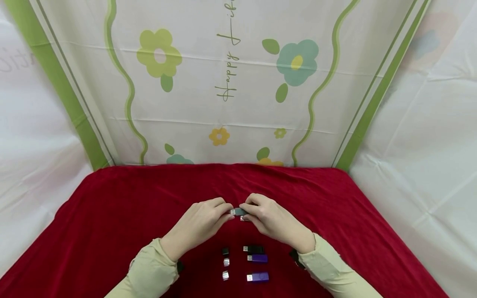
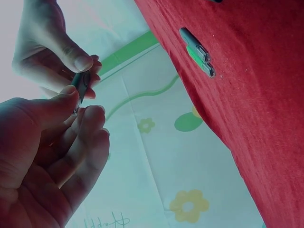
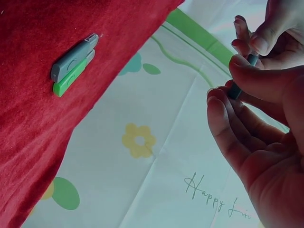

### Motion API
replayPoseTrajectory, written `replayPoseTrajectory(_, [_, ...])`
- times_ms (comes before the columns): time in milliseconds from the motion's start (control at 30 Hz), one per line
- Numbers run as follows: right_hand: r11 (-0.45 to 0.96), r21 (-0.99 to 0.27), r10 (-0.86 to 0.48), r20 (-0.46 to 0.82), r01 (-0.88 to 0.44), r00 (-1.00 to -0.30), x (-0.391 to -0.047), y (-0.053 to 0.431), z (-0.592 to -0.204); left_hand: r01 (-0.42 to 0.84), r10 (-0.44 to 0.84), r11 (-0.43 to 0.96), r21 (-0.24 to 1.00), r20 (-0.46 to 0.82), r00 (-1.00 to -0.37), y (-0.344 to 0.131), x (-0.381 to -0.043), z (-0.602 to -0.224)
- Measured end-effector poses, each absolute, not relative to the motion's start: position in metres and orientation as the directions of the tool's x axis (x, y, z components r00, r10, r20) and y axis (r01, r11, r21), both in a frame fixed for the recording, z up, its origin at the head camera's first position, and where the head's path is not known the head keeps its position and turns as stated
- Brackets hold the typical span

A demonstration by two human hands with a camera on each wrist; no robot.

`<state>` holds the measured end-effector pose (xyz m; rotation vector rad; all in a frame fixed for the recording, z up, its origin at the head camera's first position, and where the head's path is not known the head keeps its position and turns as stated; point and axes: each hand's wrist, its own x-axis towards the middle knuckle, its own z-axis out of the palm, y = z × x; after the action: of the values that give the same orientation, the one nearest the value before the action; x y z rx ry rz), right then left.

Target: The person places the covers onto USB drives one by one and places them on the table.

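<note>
A grey USB flash drive (image 1: 240, 211) is held between the two hands above the red cloth. My right hand (image 1: 269, 216) pinches its body between thumb and fingers. The left hand (image 1: 201, 223) has its thumb and fingertips at the metal plug end. In the left wrist view the dark drive (image 2: 82, 84) spans the gap between the left hand (image 2: 61, 147) and the right hand (image 2: 47, 42). From the right wrist, much of the drive (image 3: 234, 90) hides behind the right thumb. A second grey drive (image 3: 73, 59) and a green drive (image 3: 71, 78) lie side by side on the cloth.
Nearer me on the red cloth (image 1: 149, 194) lie a black drive (image 1: 255, 249) and two purple drives, one (image 1: 259, 258) above the other (image 1: 259, 277), metal plugs bare. Left of them sit a small black cap (image 1: 225, 251) and two small clear, shiny caps (image 1: 226, 262). A flower-printed curtain (image 1: 238, 103) hangs behind.
</note>
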<state>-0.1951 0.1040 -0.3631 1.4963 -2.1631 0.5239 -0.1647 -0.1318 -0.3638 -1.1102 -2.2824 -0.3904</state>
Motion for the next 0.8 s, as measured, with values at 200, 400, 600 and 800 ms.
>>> replayPoseTrajectory(200, [0.33, -0.036, -0.772, 0.566, -0.943, -0.291, -0.1938, 0.1041, -0.3622, 0.809, 0.631, 0.588, 0.021, 0.613, -0.475, -0.1321, -0.1639, -0.3639])
replayPoseTrajectory(400, [0.334, -0.022, -0.772, 0.568, -0.942, -0.287, -0.1917, 0.103, -0.361, 0.824, 0.64, 0.566, 0.015, 0.621, -0.452, -0.1308, -0.1634, -0.3642])
replayPoseTrajectory(600, [0.335, -0.004, -0.773, 0.57, -0.942, -0.278, -0.1894, 0.1026, -0.3599, 0.827, 0.641, 0.562, 0.01, 0.627, -0.443, -0.1294, -0.1628, -0.364])
replayPoseTrajectory(800, [0.333, 0.005, -0.773, 0.575, -0.943, -0.269, -0.1883, 0.1018, -0.3594, 0.832, 0.641, 0.554, 0.028, 0.623, -0.448, -0.1285, -0.1613, -0.3638])
